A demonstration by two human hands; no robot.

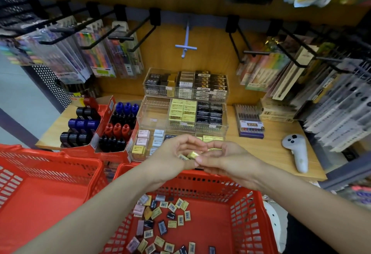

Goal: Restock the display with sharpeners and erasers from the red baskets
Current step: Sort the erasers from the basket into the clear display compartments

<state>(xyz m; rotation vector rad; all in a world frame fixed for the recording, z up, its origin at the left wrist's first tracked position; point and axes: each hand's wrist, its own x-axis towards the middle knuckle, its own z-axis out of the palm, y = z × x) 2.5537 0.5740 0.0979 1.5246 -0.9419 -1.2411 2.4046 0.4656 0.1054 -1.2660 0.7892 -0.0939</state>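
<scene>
Your left hand (172, 153) cups yellow erasers (189, 155) while your right hand (222, 158) pinches one above the red basket (210, 181).

Bright, even light from overhead, shadows soft. Wide-angle bend curves the hanging packs (331, 101) at the edges, blurred there, perhaps from motion. Centre sharper; faint glare on the clear trays (152, 113).
</scene>
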